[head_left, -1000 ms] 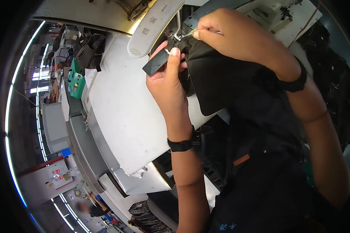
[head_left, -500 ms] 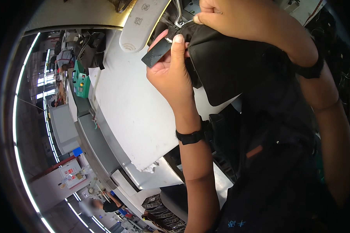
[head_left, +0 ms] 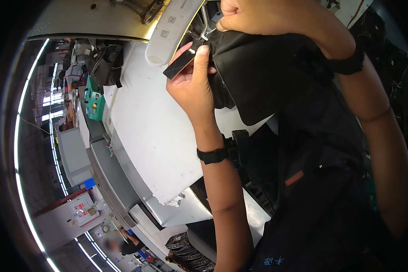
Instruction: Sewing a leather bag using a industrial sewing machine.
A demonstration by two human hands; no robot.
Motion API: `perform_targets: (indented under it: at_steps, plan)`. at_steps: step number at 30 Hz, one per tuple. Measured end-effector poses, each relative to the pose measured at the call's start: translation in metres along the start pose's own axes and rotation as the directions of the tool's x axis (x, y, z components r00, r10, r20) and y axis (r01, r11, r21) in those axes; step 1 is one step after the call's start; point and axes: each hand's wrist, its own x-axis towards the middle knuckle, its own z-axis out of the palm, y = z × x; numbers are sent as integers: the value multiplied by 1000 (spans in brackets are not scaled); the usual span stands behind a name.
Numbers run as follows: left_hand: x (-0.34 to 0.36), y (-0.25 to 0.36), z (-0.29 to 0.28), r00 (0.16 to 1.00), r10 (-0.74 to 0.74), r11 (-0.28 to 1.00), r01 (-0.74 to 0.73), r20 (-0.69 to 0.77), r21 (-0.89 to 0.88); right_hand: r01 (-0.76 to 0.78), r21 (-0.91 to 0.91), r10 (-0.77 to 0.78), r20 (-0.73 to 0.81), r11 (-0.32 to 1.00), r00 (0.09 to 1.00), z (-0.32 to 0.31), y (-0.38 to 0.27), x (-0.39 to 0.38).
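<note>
My left hand (head_left: 192,86) is closed, its thumb pressing a flat, dark rectangular piece (head_left: 178,64) against the fingers. That piece is tilted, showing a thin brownish edge. Black cloth (head_left: 254,72) spreads from beside this hand toward my body. At the cloth's upper edge my right hand (head_left: 254,16) is closed in a pinch, next to a short silvery toothed strip (head_left: 211,31). Between the hands stands the metal needle-and-foot area (head_left: 205,34) of a sewing machine. The pale grey machine head (head_left: 170,31) hangs just above my left hand. My fingers hide part of the held cloth.
A white worktable (head_left: 145,122) lies under and left of my hands. Beyond its edge are a green box (head_left: 94,102) and grey trays (head_left: 115,172). Dark checked cloth (head_left: 188,251) is stacked near the bottom. Another person (head_left: 129,245) is far off at lower left.
Both hands have shifted slightly left in the picture. The dark flat piece has tipped, so its brownish edge now shows. The machine head sits a little further right as the view moved.
</note>
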Motion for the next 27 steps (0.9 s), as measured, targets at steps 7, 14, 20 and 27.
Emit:
perform_targets:
  at_steps: [7, 14, 20, 27]
  plan:
    - [-1, -6, 0, 999, -37, 994, 39, 19, -106, -46, 51, 49, -70, 998, 996, -19, -6, -25]
    - [-11, -22, 9, 997, -81, 971, 82, 15, -225, 124, -260, -276, -708, 958, 650, -174, 50, -96]
    - [-13, -36, 16, 993, 49, 996, -57, -112, -72, -496, -593, 34, -620, 635, 784, -324, 163, 15]
    - [-15, -49, 19, 983, 111, 986, -128, -147, -110, -195, 126, 209, -844, 973, 495, -280, 230, -16]
